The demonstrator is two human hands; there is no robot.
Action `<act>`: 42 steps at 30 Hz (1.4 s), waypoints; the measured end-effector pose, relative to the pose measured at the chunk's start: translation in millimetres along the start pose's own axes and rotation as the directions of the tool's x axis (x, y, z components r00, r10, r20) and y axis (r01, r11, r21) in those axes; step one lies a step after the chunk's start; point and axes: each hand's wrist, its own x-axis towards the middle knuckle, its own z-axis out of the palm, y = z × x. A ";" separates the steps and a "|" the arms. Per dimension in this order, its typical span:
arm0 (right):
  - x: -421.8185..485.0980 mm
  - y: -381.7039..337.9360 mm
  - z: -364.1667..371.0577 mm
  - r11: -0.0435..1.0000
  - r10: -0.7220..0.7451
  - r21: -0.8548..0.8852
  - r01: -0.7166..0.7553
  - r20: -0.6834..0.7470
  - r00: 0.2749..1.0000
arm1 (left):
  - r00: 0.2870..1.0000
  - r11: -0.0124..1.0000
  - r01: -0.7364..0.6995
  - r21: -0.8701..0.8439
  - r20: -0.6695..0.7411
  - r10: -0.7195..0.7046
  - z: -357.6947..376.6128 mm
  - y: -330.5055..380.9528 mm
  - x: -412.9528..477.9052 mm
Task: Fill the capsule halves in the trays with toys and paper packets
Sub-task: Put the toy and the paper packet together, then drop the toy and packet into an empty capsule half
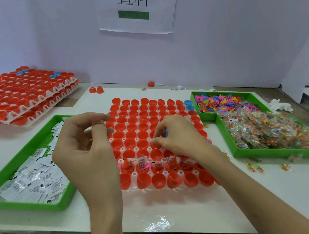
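**Red halves between two green rims**

Red plastic capsule halves point(130, 134) stand open side up in the white plastic peg tray point(123, 149) at the middle of the white tabletop point(159, 211).

From my remote seat I read the margins first. On the left, the green plastic tray point(29, 205) of white paper packets point(32, 179) lies just beside the peg tray. On the right, the green two-compartment tray point(268, 155) lies just beside it. This one holds small coloured plastic toys point(222, 102) in its far compartment and clear bags of coloured bits point(265, 130) in its near one.

A broad strip of tabletop runs between the peg tray's near edge and the tabletop's front edge. A narrower strip runs behind it to the wall and carries loose red halves point(96, 89). A stack of loaded white trays point(23, 92) sits far left, well apart.

In the second row from the near edge, the halves already hold packets and toys.

My view of the left hand point(84, 149) has it raised over the peg tray's left edge with its fingers curled toward the thumb. I cannot tell whether they hold anything. The right hand point(178, 133) hangs palm down over the tray's right middle. Its thumb and forefinger are pinched together low over the halves. A small blue plastic piece point(165, 132) is gripped under its curled fingers.
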 end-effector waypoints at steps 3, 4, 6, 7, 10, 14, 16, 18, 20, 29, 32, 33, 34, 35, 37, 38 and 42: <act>0.6 -0.2 -4.8 0.999 0.017 0.037 -0.020 0.094 0.995 | 1.000 1.000 -0.004 0.008 0.001 0.004 -1.0 -0.7 0.4; 0.6 0.0 -6.7 0.997 0.018 0.071 -0.026 0.115 0.993 | 1.000 1.000 -0.007 0.011 0.003 0.007 -1.1 -0.8 0.3; 0.8 0.9 -10.4 0.992 0.015 0.123 -0.032 0.140 0.990 | 1.000 1.000 -0.012 0.018 0.004 0.012 -1.4 -0.7 0.2; 0.9 1.6 -11.8 0.989 0.015 0.145 -0.037 0.147 0.989 | 1.000 1.000 -0.012 0.019 0.003 0.012 -1.7 -0.8 0.2; 1.1 4.7 -14.3 0.977 0.022 0.207 -0.052 0.149 0.989 | 1.000 1.000 -0.007 0.023 0.006 0.007 -2.1 -1.6 0.6; 2.1 8.6 -15.8 0.973 0.017 0.227 -0.043 0.117 0.993 | 1.000 1.000 -0.009 0.028 0.012 0.009 -2.1 -1.8 0.6; 3.0 10.3 -17.2 0.969 0.010 0.244 -0.036 0.107 0.994 | 1.000 1.000 -0.007 0.026 0.016 0.007 -2.3 -1.9 0.6; 2.6 9.9 -18.3 0.966 -0.010 0.256 -0.023 0.128 0.992 | 1.000 1.000 0.001 0.026 0.021 -0.001 -2.6 -2.1 0.2; 2.2 9.0 -17.3 0.968 -0.027 0.250 -0.010 0.147 0.989 | 1.000 1.000 0.010 0.025 0.024 -0.010 -2.4 -2.2 -0.3; 3.4 -1.5 -13.3 0.980 -0.010 0.198 -0.015 0.128 0.992 | 0.999 0.999 0.010 0.032 0.032 -0.011 -2.5 -2.7 -1.3; 4.5 -7.3 -13.3 0.992 -0.001 0.122 -0.014 0.127 0.992 | 0.999 0.999 0.005 0.039 0.035 -0.006 -2.2 -3.0 -2.0; 4.6 -8.7 -13.5 0.995 -0.001 0.099 -0.012 0.128 0.992 | 0.999 0.999 0.003 0.043 0.036 -0.004 -1.9 -2.9 -2.5; 4.6 -9.8 -13.9 0.997 -0.003 0.078 -0.007 0.128 0.992 | 0.999 0.999 -0.001 0.048 0.038 -0.001 -1.6 -2.6 -2.8; 4.5 -10.0 -14.5 0.998 -0.008 0.058 0.000 0.127 0.992 | 0.999 0.999 -0.004 0.052 0.041 0.002 -1.6 -2.1 -3.2; 3.6 -9.5 -16.2 0.999 -0.025 0.030 0.022 0.124 0.992 | 0.999 0.998 -0.007 0.055 0.047 0.005 -3.0 -2.2 -2.8; 3.1 -8.6 -17.2 0.999 -0.030 0.034 0.026 0.121 0.992 | 0.999 0.998 -0.007 0.060 0.051 0.004 -4.2 -2.4 -2.0; 1.9 -1.9 -22.0 0.989 -0.030 0.144 0.013 0.114 0.993 | 0.993 0.994 0.034 0.099 0.108 -0.045 -9.5 -5.0 4.3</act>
